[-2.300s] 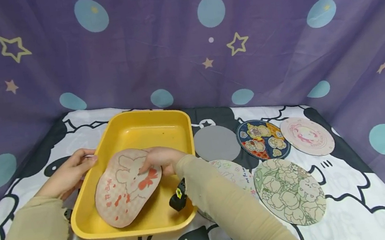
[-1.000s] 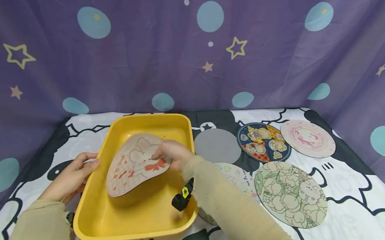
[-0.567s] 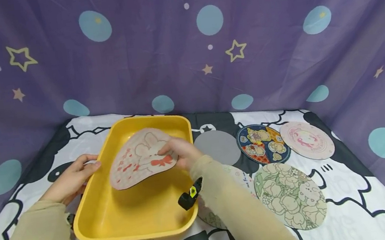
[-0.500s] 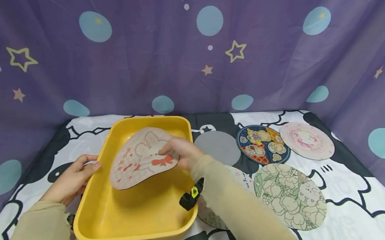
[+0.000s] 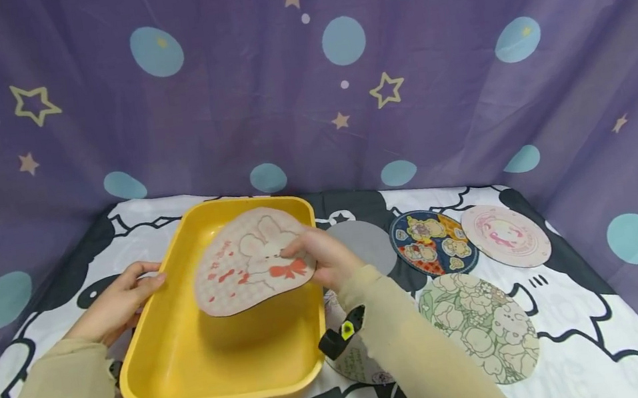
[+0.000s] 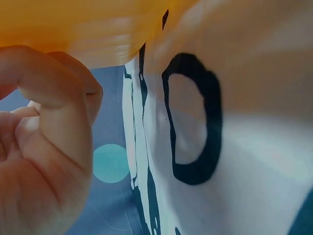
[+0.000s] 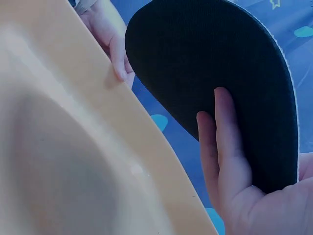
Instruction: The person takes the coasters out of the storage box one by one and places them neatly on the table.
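My right hand point(image 5: 329, 258) pinches a round pink mouse pad point(image 5: 237, 263) by its right edge. The pad is tilted above the yellow tray point(image 5: 244, 367), its printed face with a bunny and red bow upward. In the right wrist view its dark plain underside point(image 7: 195, 58) shows, with two fingers point(image 7: 230, 137) laid against it. My left hand point(image 5: 118, 306) grips the tray's left rim, thumb on top. The left wrist view has curled fingers point(image 6: 63, 93) against the tray's outer wall point(image 6: 73, 29).
Right of the tray lie a plain grey round pad point(image 5: 364, 243), a navy one point(image 5: 434, 244), a pink one point(image 5: 505, 236) and a green floral one point(image 5: 481, 329). Another patterned pad point(image 5: 355, 359) is partly behind the right forearm. A purple curtain point(image 5: 259, 113) hangs behind.
My right hand has lifted the bunny mouse pad from low in the tray and carried it up and to the right. The left hand stays on the rim.
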`<move>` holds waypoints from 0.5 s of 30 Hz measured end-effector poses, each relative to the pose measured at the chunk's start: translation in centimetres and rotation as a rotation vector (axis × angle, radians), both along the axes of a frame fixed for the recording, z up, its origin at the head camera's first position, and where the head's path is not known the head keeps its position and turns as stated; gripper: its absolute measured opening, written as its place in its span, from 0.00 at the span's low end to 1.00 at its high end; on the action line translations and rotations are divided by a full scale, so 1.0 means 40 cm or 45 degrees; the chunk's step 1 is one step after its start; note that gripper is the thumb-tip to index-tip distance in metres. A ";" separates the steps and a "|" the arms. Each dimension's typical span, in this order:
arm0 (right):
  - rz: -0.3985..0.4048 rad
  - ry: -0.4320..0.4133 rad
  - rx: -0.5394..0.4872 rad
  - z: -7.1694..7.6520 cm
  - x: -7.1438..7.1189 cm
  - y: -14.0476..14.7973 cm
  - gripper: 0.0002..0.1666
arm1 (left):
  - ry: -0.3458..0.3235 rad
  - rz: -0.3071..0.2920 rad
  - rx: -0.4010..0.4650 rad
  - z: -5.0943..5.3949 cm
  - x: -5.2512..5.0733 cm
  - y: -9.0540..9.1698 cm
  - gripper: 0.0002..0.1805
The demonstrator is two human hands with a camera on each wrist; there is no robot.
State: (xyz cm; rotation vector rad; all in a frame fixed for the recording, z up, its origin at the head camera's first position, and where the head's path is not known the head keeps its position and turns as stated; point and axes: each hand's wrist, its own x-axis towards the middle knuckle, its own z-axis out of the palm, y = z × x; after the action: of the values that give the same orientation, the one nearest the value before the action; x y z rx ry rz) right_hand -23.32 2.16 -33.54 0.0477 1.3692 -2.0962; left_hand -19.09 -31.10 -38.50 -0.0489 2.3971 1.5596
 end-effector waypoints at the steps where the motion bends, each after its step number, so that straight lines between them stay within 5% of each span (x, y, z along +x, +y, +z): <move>1: 0.008 0.009 -0.013 -0.001 0.003 0.006 0.28 | -0.004 0.002 -0.003 -0.001 0.000 0.000 0.36; 15: -0.140 0.033 -0.091 -0.023 0.053 0.099 0.39 | -0.018 0.001 -0.010 -0.002 -0.002 -0.001 0.37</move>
State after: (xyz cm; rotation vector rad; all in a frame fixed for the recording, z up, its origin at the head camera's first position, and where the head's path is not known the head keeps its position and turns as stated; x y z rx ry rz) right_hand -21.20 6.11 -34.48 0.0679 1.3329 -2.2421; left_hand -19.17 -31.14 -38.56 -0.0629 2.3929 1.5447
